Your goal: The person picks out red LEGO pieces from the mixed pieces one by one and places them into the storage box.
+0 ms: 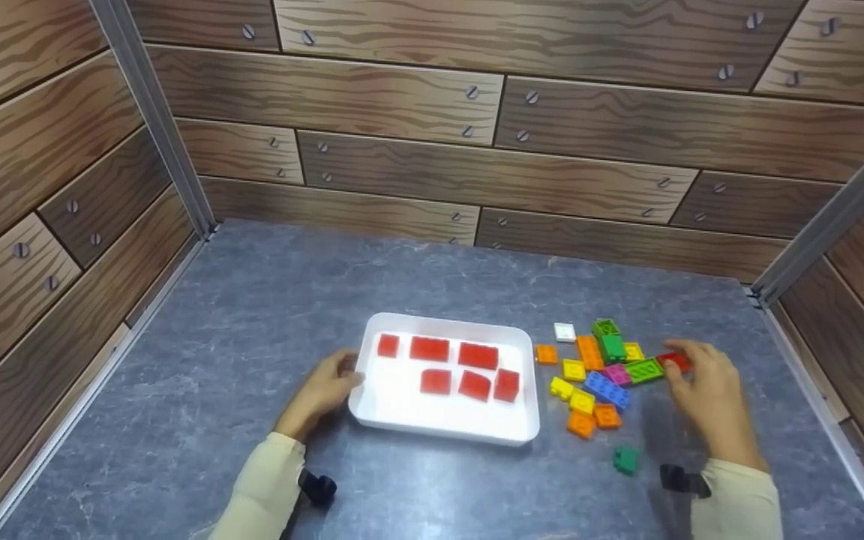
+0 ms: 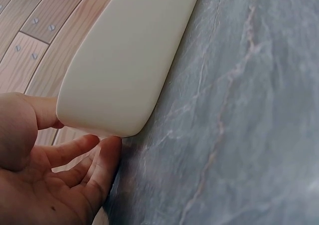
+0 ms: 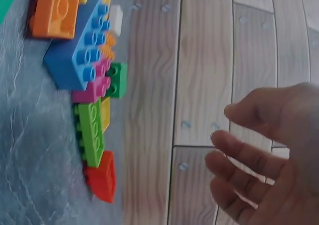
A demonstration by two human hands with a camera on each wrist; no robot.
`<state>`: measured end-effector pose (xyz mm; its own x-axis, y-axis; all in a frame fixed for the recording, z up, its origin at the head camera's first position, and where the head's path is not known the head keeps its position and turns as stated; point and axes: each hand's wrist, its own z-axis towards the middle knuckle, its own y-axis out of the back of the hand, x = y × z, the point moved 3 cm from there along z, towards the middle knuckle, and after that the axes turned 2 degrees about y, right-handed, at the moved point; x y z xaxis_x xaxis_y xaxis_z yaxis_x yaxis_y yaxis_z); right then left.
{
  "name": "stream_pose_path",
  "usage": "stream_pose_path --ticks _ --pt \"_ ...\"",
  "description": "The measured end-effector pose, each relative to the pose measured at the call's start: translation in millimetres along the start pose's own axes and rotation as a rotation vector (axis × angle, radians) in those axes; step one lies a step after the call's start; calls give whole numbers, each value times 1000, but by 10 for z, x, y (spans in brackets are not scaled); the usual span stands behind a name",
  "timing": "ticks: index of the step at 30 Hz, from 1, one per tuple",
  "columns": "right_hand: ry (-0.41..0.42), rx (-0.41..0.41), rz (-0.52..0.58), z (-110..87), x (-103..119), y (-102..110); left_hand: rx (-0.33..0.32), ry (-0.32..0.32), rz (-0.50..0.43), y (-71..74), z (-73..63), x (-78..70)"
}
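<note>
A white tray (image 1: 439,416) lies on the grey tabletop with several red bricks (image 1: 430,349) spread inside it. At its left end my left hand (image 1: 327,384) grips the tray, thumb at the rim and fingers against the outer wall. The left wrist view shows the fingers (image 2: 107,160) at the tray's corner (image 2: 114,100). Over the right side of a group of loose bricks hovers my right hand (image 1: 709,390), close to a red brick (image 1: 673,362). In the right wrist view this hand (image 3: 264,160) is apart from the red brick (image 3: 102,176), its fingers loosely bent and holding nothing.
Between the tray and my right hand lie a blue brick (image 1: 607,390), a lime green brick (image 1: 643,370), a white brick (image 1: 564,332) and several yellow and orange ones. A dark green brick (image 1: 625,460) sits apart, nearer me. Wood-patterned walls (image 1: 402,157) enclose the table.
</note>
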<state>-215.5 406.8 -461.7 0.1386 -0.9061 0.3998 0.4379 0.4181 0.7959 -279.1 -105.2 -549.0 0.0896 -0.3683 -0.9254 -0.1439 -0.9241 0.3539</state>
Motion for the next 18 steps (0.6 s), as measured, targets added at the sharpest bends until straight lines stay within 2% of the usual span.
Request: stream_pose_path --ticks 3,9,13,18 --pt "-65 82 -17 30 -169 -65 2 3 -5 21 -13 5" --pt "-176 256 -41 77 -501 -112 13 -4 -7 -38 13 -38" --pt "-199 303 -23 142 -587 -169 21 5 -6 -49 10 -20" --pt "-172 401 -24 219 -645 -304 -4 12 9 -5 -23 -7"
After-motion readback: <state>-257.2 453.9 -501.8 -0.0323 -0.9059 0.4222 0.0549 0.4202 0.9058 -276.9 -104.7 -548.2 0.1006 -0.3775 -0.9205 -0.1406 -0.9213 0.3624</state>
